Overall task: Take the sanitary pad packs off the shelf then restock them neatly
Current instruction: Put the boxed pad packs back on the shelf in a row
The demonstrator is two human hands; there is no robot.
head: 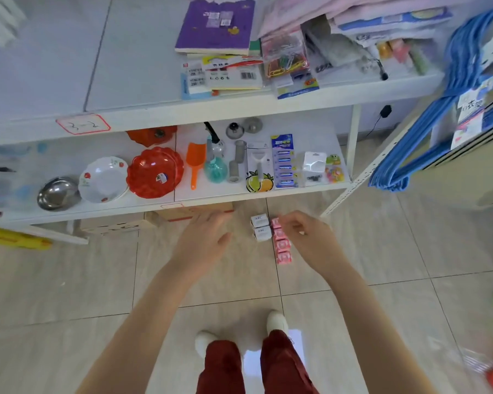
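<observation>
Two white sanitary pad packs and a row of several pink packs lie on the tiled floor just in front of the white shelf unit. My left hand hovers left of the white packs, fingers relaxed and spread, holding nothing. My right hand hangs over the far end of the pink row with its fingers loosely curled; its fingertips are right by the topmost pink pack, and I cannot tell whether they touch it.
The lower shelf carries a steel bowl, a white plate, a red dish, an orange scoop, batteries and small packets. Books and stationery lie on the upper shelf. Blue hangers hang at right. Cardboard boxes sit under the shelf.
</observation>
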